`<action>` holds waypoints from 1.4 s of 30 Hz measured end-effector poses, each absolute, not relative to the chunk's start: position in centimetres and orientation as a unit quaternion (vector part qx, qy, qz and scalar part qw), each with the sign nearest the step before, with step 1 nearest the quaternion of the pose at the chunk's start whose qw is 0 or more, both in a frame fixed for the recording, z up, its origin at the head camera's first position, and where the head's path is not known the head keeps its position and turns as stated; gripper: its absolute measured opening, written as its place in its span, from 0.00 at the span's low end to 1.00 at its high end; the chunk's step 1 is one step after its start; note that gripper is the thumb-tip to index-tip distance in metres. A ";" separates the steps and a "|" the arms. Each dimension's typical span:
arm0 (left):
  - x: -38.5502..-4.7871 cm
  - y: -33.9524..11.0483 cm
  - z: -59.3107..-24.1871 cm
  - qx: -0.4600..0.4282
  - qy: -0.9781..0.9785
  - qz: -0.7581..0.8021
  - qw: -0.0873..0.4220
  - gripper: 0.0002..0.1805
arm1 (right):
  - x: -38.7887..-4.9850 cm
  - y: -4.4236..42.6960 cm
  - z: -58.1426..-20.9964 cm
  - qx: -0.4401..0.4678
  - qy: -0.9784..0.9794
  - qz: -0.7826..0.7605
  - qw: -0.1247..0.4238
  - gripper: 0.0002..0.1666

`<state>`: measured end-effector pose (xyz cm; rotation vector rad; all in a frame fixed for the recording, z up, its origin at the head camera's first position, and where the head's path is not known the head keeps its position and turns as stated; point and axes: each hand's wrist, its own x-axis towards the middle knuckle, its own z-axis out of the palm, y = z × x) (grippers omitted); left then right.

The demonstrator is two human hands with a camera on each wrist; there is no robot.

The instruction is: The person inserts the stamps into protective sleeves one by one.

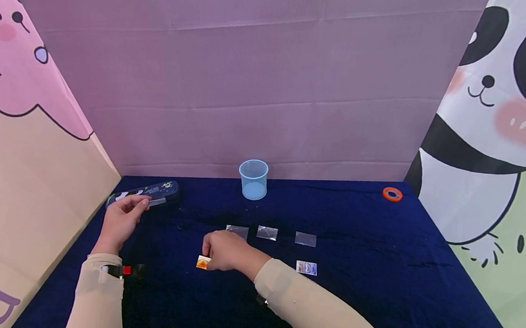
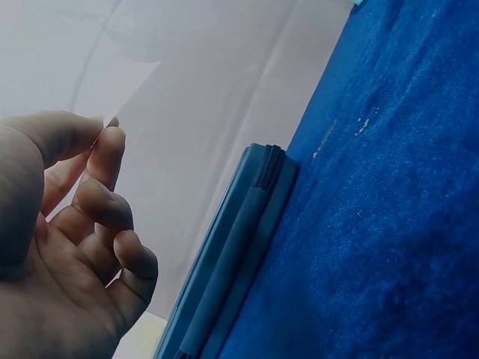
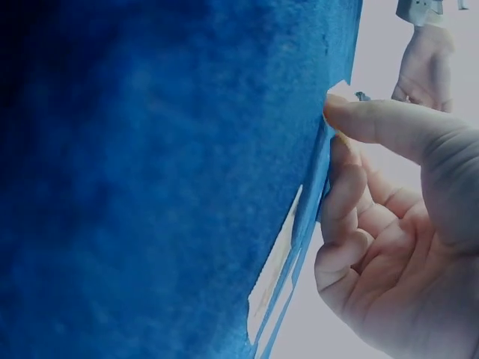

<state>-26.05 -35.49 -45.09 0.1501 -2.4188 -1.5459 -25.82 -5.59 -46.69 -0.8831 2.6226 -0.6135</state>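
In the head view my left hand (image 1: 121, 220) is raised at the left, pinching a small clear plastic sleeve (image 1: 158, 202) by its edge. The left wrist view shows that see-through sleeve (image 2: 127, 82) between thumb and forefinger, the other fingers loosely curled. My right hand (image 1: 230, 253) is low over the middle of the cloth. Its thumb and fingertips pinch a small orange-and-white stamp (image 1: 202, 262), partly hidden by the fingers. A blue-and-white stamp (image 1: 307, 268) lies flat to the right. Behind the right hand are clear sleeves (image 1: 267, 233), (image 1: 305, 239) and a partly covered sleeve (image 1: 237, 230).
A zipped dark blue pencil case (image 1: 163, 191) lies at the back left, just beyond my left hand. A light blue cup (image 1: 253, 181) stands at the back middle. An orange tape roll (image 1: 392, 194) is at the back right. Dark blue cloth (image 1: 373, 296) covers the table.
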 end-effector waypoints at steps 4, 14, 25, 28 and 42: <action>-25.6 -34.9 -44.2 0.050 -0.835 -0.532 0.129 0.19 | -25.9 -5.3 -46.4 -0.310 0.910 -0.223 0.159 0.14; -26.5 -35.9 -45.9 0.044 -0.834 -0.532 0.138 0.22 | -26.3 -3.6 -45.0 -0.326 0.884 -0.296 0.158 0.12; -26.2 -34.9 -44.6 0.026 -0.840 -0.516 0.163 0.21 | -27.2 0.1 -43.7 -0.337 0.861 -0.364 0.110 0.12; -26.3 -34.9 -44.7 0.023 -0.840 -0.515 0.169 0.21 | -27.3 1.3 -43.5 -0.328 0.858 -0.384 0.093 0.10; -25.5 -33.5 -42.6 -0.011 -0.849 -0.495 0.184 0.22 | -25.8 6.8 -41.3 -0.277 0.842 -0.462 0.000 0.06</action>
